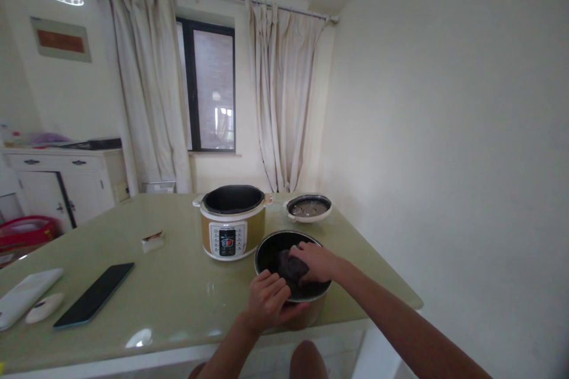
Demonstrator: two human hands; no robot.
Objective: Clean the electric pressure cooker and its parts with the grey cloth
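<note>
I record the right grip (313, 262) closed on a bunched dark cloth (290, 266), long axis unclear, at its nine o'clock inside the pot (269, 253); the left grip (269, 297), farther off, clasps the pot at seven o'clock.

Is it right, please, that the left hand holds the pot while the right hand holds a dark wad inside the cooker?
Not quite: the head view shows the dark wad inside the pot, not the cooker. The left hand does hold the pot, and the right hand does hold the wad.
</note>
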